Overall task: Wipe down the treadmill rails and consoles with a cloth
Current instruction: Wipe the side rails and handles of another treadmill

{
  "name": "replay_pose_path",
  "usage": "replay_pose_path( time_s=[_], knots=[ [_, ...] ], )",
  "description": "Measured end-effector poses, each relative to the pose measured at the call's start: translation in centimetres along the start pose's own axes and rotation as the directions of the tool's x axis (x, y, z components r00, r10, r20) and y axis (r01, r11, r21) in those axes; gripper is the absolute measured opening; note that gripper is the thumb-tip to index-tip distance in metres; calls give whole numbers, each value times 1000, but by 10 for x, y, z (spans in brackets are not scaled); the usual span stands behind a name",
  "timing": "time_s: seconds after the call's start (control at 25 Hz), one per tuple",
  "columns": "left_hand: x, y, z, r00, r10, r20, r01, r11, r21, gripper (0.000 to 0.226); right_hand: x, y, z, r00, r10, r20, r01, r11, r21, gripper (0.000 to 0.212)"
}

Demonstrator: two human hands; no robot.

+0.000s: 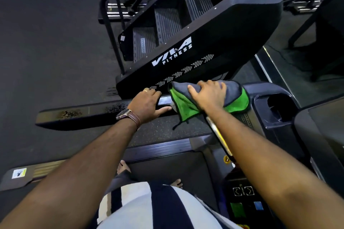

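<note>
I stand on a treadmill, looking down. Its left rail [89, 112] runs across the middle of the view, dark and worn in spots. My left hand [147, 103], with a watch on the wrist and a ring, grips the rail with fingers over the far side and thumb along the near side. Just to the right, my right hand [208, 96] presses a grey and green cloth [186, 106] flat on the rail where it meets the console [268, 109]. A corner of the cloth hangs down off the rail.
A black stair-climber machine [186, 46] marked VIVA FITNESS stands right behind the rail. The console has a cup holder [279, 106] and control buttons [243, 191] at lower right. The treadmill belt [167, 165] and my bare feet are below. Dark floor lies to the left.
</note>
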State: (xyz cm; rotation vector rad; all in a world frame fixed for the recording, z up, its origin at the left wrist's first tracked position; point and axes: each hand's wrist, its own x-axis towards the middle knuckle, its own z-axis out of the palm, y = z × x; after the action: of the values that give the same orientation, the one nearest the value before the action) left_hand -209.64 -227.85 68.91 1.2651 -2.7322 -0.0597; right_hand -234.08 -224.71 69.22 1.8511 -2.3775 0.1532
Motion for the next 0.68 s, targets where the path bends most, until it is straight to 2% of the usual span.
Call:
replay_pose_path(
  time_s=[0.04, 0.08, 0.12, 0.16, 0.2, 0.24, 0.28, 0.32, 0.36, 0.4, 0.48, 0.52, 0.6, 0.68],
  knots=[
    [-1, 0, 0, 1000, 3, 0, -3, 1000, 1, 71, -6, -9, 3, 995, -81, -56, 83, 996, 24, 57],
    [-2, -2, -1, 1000, 5, 4, -5, 1000, 1, 69, -14, -8, 5, 969, -236, -77, 241, 968, 74, 56],
    [-5, -5, -1, 1000, 8, 10, -8, 1000, 7, 68, -18, 4, 2, 918, -392, -56, 396, 908, 134, 57],
    [-9, -8, -1, 1000, 12, 12, -13, 1000, 25, 69, -15, 20, -4, 869, -496, 4, 488, 857, 167, 61],
    [-13, -11, 0, 1000, 19, 10, -19, 999, 51, 70, -8, 32, -11, 856, -511, 79, 495, 854, 161, 65],
    [-17, -14, 0, 1000, 23, 5, -23, 997, 71, 71, 2, 35, -14, 885, -438, 157, 419, 897, 138, 67],
    [-20, -17, 0, 1000, 22, 5, -22, 996, 82, 71, 15, 29, -17, 923, -301, 239, 285, 953, 102, 68],
    [-22, -17, 0, 1000, 19, 7, -20, 996, 90, 70, 26, 14, -19, 929, -176, 325, 165, 984, 60, 69],
    [-24, -17, -1, 1000, 15, 9, -16, 995, 99, 68, 33, -5, -21, 908, -125, 400, 121, 992, 34, 67],
    [-25, -17, -1, 1000, 8, 12, -9, 994, 106, 68, 34, -19, -20, 884, -162, 439, 167, 986, 27, 62],
    [-30, -23, -4, 999, -26, 26, 23, 994, 108, 69, 24, -28, -30, 835, -352, 423, 332, 935, 122, 54],
    [-33, -29, -5, 998, -50, 34, 45, 992, 119, 70, 23, -21, -38, 808, -387, 443, 344, 922, 178, 53],
    [-39, -41, -9, 996, -77, 45, 70, 986, 148, 71, 38, -7, -48, 737, -307, 602, 229, 952, 204, 62],
    [-42, -47, -11, 996, -69, 56, 60, 987, 146, 71, 66, -11, -41, 612, -194, 766, 85, 980, 180, 66]
  ],
)
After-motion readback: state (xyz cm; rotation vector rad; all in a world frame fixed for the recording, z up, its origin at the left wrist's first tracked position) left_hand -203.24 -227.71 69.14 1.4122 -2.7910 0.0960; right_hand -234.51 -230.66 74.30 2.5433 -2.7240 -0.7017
